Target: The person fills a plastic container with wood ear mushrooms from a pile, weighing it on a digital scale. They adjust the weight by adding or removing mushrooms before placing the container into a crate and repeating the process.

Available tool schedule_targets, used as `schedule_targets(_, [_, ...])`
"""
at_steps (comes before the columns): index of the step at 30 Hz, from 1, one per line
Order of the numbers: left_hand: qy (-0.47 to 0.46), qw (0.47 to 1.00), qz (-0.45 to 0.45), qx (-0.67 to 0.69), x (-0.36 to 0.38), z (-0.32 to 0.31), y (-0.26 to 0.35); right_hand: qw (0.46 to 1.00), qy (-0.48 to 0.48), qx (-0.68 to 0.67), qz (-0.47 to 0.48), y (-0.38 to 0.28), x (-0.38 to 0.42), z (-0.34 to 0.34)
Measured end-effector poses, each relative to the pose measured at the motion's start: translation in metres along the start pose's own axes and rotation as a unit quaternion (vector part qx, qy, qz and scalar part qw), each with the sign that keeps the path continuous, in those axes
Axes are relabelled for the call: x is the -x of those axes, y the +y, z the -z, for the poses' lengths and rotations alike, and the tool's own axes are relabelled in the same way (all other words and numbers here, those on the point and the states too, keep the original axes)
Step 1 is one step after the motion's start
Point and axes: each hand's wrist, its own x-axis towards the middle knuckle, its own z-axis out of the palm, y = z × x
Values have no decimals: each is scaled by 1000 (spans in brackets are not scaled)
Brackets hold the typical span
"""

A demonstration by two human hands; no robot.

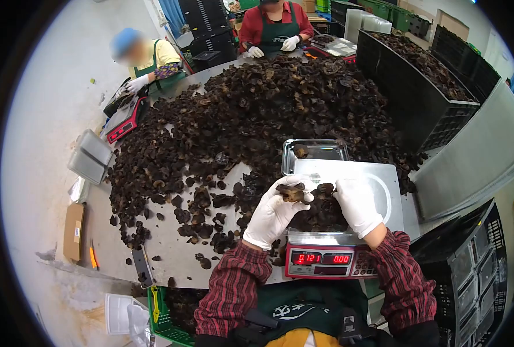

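White-gloved left hand (274, 213) pinching dried mushrooms (292, 193), right hand (358, 205) curled on the scale (326, 260) heap (320, 217): weighing, likely topping up next.

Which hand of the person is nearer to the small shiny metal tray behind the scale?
Left. The left hand, holding dried mushroom pieces, lies just below the small shiny metal tray. The right hand rests lower and further right, on the scale's steel platform.
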Motion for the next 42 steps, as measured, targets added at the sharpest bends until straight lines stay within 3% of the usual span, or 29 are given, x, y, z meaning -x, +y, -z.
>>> schedule_targets(2, [3,1000,-6,-22,-1,-2,0,1000,-14,12,0,1,0,0])
schedule_targets(4, [102,982,-29,-156,-3,-6,1,1000,-20,15,-11,1,-2,5])
schedule_targets(5, [102,982,-30,-155,-4,-11,2,1000,-21,16,-10,1,-2,8])
schedule_targets(6, [119,952,-36,-280,-4,-17,2,999,-19,-12,-29,2,-2,11])
schedule_targets(7, [135,906,-42,-400,-5,-21,1,998,-18,-39,-47,1,-3,17])
schedule_targets(8, [89,842,-51,-529,-5,-9,-1,998,-19,-37,-45,0,-4,25])
schedule_targets(9, [29,759,-126,-638,-7,-8,-3,997,13,-58,-48,-1,-5,36])
schedule_targets(11, [-28,665,-132,-734,-4,-14,-8,995,44,-76,-51,-1,-6,49])
schedule_targets(12, [-41,618,-122,-776,-3,-18,-9,984,40,-141,-100,1,-5,52])
schedule_targets(14, [-16,622,-174,-763,-2,-31,-8,946,14,-268,-183,-2,-7,66])
schedule_targets(15, [8,623,-223,-750,-2,-35,-6,947,14,-267,-181,-5,-9,71])
schedule_targets(17, [21,640,-235,-731,1,-45,-6,906,10,-375,-197,-14,-9,75])
schedule_targets(18, [53,819,-124,-557,5,-55,-6,926,16,-352,-139,-15,-9,69])
schedule_targets(19, [82,937,-6,-341,8,-64,-5,925,3,-366,-100,-33,-17,85])
schedule_targets(20, [65,965,28,-251,8,-68,-3,893,-79,-414,-160,-42,-24,93])
schedule_targets(21, [105,963,47,-245,11,-66,-4,848,-161,-455,-218,-47,-30,96])
schedule_targets(23, [136,962,104,-214,26,-61,7,863,-145,-435,-214,-38,-52,72])
schedule_targets(24, [146,962,97,-209,37,-48,5,901,-134,-363,-196,-31,-66,59])
schedule_targets(26, [117,945,172,-251,70,-33,26,961,-90,-243,-98,-7,-91,11])
schedule_targets(27, [98,933,216,-272,90,-19,34,978,-78,-182,-61,1,-102,-7])
schedule_targets(29, [73,883,203,-418,138,-5,51,984,-108,-139,-5,7,-118,-31])
schedule_targets(31, [76,842,266,-463,196,14,73,982,-128,-140,1,0,-129,-41])
schedule_targets(33, [147,784,375,-472,256,26,94,983,-123,-132,35,5,-131,-60])
schedule_targets(35, [228,713,416,-517,314,36,108,980,-159,-113,46,6,-133,-66])
schedule_targets(38, [282,465,334,-770,368,46,113,983,-142,-107,51,5,-132,-67])
schedule_targets(39, [306,445,256,-802,372,56,111,983,-147,-98,42,7,-131,-66])
schedule_targets(41, [345,505,102,-785,329,47,105,983,-144,-117,2,2,-132,-44])
schedule_targets(42, [336,512,75,-787,306,40,100,985,-131,-110,4,-2,-130,-25])
